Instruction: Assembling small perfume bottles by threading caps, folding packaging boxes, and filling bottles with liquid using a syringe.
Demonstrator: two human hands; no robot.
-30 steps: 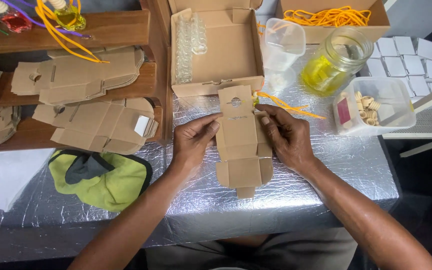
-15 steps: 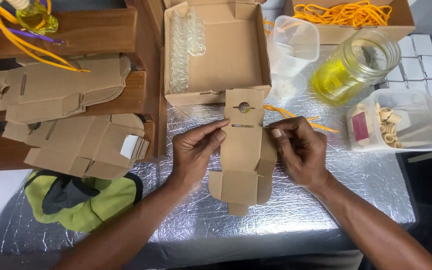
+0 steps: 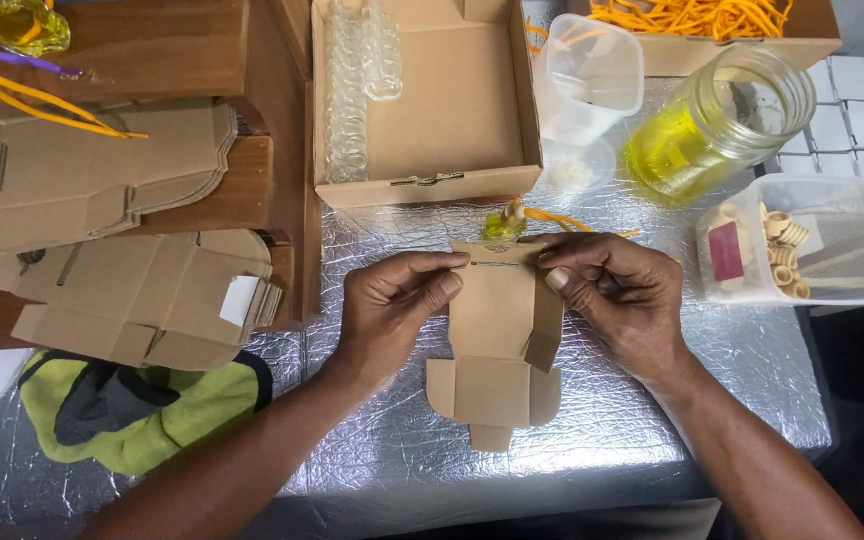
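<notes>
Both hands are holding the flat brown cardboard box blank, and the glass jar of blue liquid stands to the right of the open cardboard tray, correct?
Not quite: the head view shows yellow liquid, not blue, in the glass jar. It does stand right of the open cardboard tray, and the left hand and right hand both hold the flat brown cardboard box blank.

Jar (image 3: 717,120) right of open box (image 3: 432,100).

left hand (image 3: 392,305): fingers curled, pinching | right hand (image 3: 617,295): fingers curled, pinching | forearms angled inward
</notes>
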